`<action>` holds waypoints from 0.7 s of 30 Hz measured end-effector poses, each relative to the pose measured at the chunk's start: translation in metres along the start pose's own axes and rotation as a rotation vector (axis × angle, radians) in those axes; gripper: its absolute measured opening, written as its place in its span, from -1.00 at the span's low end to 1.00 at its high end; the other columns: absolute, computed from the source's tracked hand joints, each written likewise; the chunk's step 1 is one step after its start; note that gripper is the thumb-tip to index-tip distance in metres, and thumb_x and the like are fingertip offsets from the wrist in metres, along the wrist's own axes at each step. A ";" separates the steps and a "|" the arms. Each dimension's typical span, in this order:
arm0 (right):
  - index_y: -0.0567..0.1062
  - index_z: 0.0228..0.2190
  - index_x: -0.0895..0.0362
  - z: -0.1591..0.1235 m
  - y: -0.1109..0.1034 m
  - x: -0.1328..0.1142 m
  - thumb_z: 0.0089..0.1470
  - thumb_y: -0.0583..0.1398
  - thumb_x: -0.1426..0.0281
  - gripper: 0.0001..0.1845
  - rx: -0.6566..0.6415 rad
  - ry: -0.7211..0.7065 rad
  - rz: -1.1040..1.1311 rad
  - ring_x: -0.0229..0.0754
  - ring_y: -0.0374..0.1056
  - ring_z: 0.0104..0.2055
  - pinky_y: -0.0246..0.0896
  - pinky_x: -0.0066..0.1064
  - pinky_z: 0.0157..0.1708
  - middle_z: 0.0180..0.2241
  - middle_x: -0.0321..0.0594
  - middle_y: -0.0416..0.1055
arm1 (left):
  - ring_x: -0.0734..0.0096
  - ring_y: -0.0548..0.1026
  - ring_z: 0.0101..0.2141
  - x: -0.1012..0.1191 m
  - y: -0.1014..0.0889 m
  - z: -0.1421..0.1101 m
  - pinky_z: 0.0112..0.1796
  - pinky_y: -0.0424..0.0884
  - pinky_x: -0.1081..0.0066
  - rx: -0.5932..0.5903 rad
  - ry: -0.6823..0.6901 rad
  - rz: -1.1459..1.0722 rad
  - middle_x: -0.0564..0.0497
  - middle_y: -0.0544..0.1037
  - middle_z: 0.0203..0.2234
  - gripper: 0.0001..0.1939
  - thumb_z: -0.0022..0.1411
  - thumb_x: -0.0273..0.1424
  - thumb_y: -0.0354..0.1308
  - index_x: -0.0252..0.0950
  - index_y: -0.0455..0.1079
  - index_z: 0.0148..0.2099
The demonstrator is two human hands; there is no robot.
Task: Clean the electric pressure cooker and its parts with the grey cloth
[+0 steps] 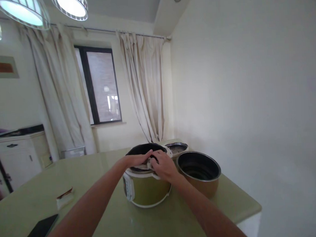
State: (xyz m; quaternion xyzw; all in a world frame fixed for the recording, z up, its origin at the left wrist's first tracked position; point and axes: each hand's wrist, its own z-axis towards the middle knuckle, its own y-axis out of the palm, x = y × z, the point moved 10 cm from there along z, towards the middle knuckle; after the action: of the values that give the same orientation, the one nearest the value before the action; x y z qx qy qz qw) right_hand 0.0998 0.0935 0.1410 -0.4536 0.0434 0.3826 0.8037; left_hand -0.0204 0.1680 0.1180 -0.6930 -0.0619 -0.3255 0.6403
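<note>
A rice cooker body [150, 188], green-gold with a white control panel on its left, stands upright with its top uncovered. My left hand [141, 159] reaches over its near rim, fingers stretched toward the right hand. Curled at the rim, my right hand [162, 164] grips a small crumpled whitish cloth [149, 163]; its exact kind is hard to make out. Both hands are close together and partly hide the cooker's opening. To the right sits the inner pot [199, 179], dark inside and brownish-gold outside. Behind is a round lid-like piece [177, 148] with a pale rim.
The pale green table [110, 218] has its right edge just past the inner pot, near the wall [246, 111]. A dark flat object [38, 232] and a small white packet [65, 198] lie at left. A white cabinet [18, 152] stands beyond.
</note>
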 end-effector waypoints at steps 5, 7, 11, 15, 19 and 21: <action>0.40 0.15 0.14 -0.057 -0.013 0.011 0.42 0.04 0.34 -0.64 0.479 -0.005 0.145 -0.05 0.43 0.12 0.35 -0.17 0.13 0.05 -0.01 0.51 | 0.27 0.59 0.04 0.022 0.040 0.000 0.15 0.40 0.34 -0.357 0.046 -0.051 0.08 0.72 -0.03 -0.63 0.28 0.01 0.21 -0.11 0.65 -0.12; 0.37 0.17 0.14 -0.066 -0.009 0.009 0.42 0.07 0.34 -0.64 0.519 -0.045 0.132 -0.03 0.43 0.13 0.36 -0.15 0.12 0.07 0.00 0.50 | 0.28 0.61 0.00 0.015 0.043 0.006 0.05 0.48 0.36 -0.372 0.018 -0.051 0.10 0.73 -0.07 -0.62 0.25 0.02 0.23 -0.08 0.64 -0.08; 0.33 0.21 0.13 -0.070 -0.007 0.008 0.42 0.07 0.36 -0.62 0.545 -0.118 0.085 -0.01 0.44 0.12 0.38 -0.12 0.09 0.06 0.01 0.50 | 0.17 0.66 -0.19 -0.016 0.049 0.022 -0.13 0.54 0.33 -0.370 -0.067 0.042 0.05 0.74 -0.31 -0.72 0.03 -0.16 0.39 -0.04 0.64 -0.16; 0.36 0.17 0.11 -0.069 -0.006 0.008 0.38 0.07 0.40 -0.63 0.525 -0.153 0.061 0.00 0.44 0.04 0.38 -0.12 0.03 0.01 -0.02 0.51 | 0.06 0.66 -0.31 -0.023 0.067 0.038 -0.18 0.56 0.21 -0.443 -0.059 0.200 0.02 0.72 -0.36 -0.63 -0.10 -0.39 0.38 -0.06 0.65 -0.15; 0.40 0.07 0.11 -0.070 -0.005 0.007 0.34 0.07 0.44 -0.70 0.531 -0.155 0.067 0.01 0.43 0.01 0.36 -0.12 0.01 -0.05 -0.04 0.50 | -0.08 0.62 -0.03 0.008 0.073 0.056 0.04 0.49 0.11 -0.393 0.055 0.227 -0.13 0.70 -0.08 -0.49 -0.07 -0.44 0.36 -0.13 0.61 0.01; 0.43 0.01 0.09 -0.070 -0.003 0.007 0.32 0.07 0.45 -0.73 0.525 -0.151 0.059 0.01 0.43 0.00 0.35 -0.13 0.01 -0.06 -0.04 0.49 | -0.14 0.55 0.11 0.025 0.068 0.065 0.12 0.44 0.06 -0.290 0.123 0.303 -0.21 0.61 0.10 -0.42 0.01 -0.42 0.34 -0.14 0.55 0.14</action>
State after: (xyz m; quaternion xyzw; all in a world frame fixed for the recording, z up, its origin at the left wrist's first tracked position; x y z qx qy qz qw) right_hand 0.1260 0.0432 0.0997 -0.1985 0.0942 0.4141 0.8833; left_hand 0.0576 0.2085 0.0762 -0.7579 0.1295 -0.2728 0.5782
